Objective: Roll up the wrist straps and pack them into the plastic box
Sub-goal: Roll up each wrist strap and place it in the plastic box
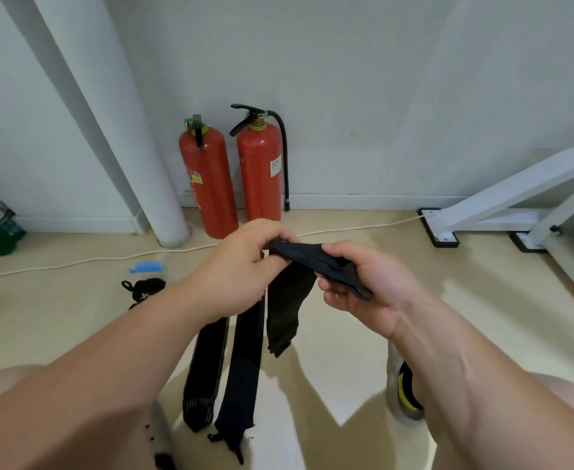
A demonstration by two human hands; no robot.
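A black wrist strap (289, 300) is held up over the floor. My left hand (241, 266) pinches its top end and my right hand (356, 279) grips the same end further right; the rest of the strap hangs down between them. Two more black straps (241, 364) lie flat and unrolled on the floor below. A rolled black strap (146, 288) sits to the left, inside or beside a clear plastic box whose blue clip (148, 267) shows; the box's walls are hard to make out.
Two red fire extinguishers (234, 178) stand against the wall ahead. A white pipe (133, 147) runs down at the left, and a white cable (75, 262) crosses the floor. A white metal frame foot (441, 232) is at the right. A shoe (404, 388) shows at the lower right.
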